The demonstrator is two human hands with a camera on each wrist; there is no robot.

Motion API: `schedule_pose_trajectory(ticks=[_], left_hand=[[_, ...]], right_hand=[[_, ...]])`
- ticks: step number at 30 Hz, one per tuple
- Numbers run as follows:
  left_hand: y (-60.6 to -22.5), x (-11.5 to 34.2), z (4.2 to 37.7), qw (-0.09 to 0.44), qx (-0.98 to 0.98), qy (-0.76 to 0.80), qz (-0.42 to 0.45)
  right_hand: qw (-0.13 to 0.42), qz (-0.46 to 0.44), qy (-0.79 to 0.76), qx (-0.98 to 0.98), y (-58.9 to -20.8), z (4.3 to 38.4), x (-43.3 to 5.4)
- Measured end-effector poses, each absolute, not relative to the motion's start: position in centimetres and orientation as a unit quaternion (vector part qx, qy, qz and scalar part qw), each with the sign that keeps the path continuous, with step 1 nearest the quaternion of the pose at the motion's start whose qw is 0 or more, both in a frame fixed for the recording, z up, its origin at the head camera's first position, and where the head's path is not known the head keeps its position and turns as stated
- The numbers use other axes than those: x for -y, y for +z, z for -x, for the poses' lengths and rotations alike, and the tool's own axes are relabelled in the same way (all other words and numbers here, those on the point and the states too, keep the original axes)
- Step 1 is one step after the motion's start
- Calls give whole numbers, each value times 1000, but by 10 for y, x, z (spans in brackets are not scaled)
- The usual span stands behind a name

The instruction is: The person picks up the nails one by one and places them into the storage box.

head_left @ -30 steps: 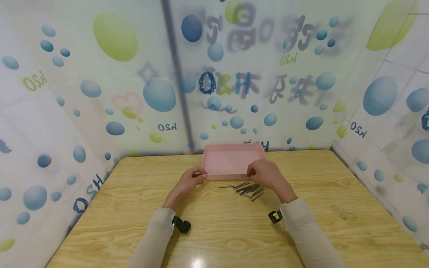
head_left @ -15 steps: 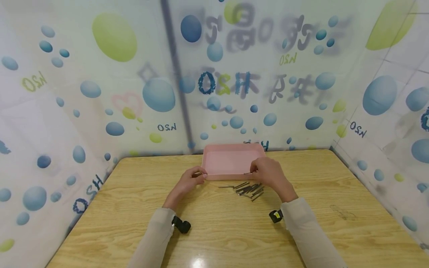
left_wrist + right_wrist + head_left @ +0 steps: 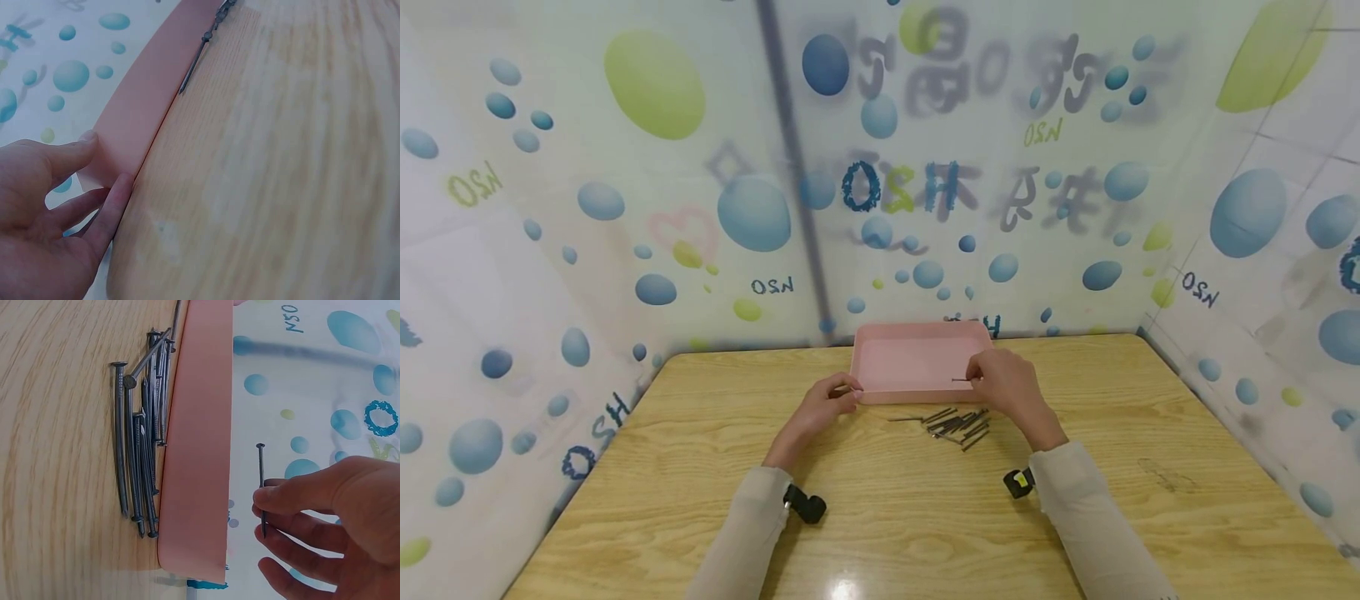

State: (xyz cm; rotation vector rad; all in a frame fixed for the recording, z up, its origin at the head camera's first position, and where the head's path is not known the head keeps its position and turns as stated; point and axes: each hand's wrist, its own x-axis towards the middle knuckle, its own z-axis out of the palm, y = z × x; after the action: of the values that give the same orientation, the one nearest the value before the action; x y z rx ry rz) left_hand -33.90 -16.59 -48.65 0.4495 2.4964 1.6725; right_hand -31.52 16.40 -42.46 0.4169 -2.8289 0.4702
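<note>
At the far left of the head view hangs a printed sheet (image 3: pixel 550 300) with blue and green dots; it runs across the back to the right edge, with mirrored "H2O" lettering near the middle. A table (image 3: pixel 865 533) fills the lower part of the frame.

Left of centre, a pale sleeve (image 3: pixel 741 525) ends at a small black camera (image 3: pixel 805 504). Beyond it the left hand (image 3: pixel 816 408) holds the near left corner of the tray (image 3: pixel 917 397), its digits spread apart and their tips touching the corner.

The tray is pink and shallow and sits flat at centre, close to the sheet. Just in front of it, a little right of centre, dark nails (image 3: pixel 953 422) lie in a loose, overlapping pile, one jutting out toward the left.

Right of these, a single nail (image 3: pixel 262 465) is clamped between the thumb and forefinger of the right hand (image 3: pixel 1009 390), its head toward the left in the head view. It appears over the tray's near right part. In the right wrist view the other fingers are bent and slightly apart.

Farther right, a faint scribble (image 3: pixel 1165 477) marks the table.
</note>
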Motion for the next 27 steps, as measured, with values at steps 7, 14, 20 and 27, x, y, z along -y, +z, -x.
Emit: schedule_pose_trajectory(ticks=[7,14,20,27], left_hand=[[-488,166,340,53,-816,557,-146],[-490,167,342,55,-818,554,-142],[-487,166,340,57,-823,549,-132],[-488,166,341,55,-824,547,-136]], right_hand=[[123,-131,166,970,-425,317,-164],[115,-113,172,972,-426,317,-163],[130,-114,178,969,-427,318,-164],[139,-115,187,966,-427,317,-164]])
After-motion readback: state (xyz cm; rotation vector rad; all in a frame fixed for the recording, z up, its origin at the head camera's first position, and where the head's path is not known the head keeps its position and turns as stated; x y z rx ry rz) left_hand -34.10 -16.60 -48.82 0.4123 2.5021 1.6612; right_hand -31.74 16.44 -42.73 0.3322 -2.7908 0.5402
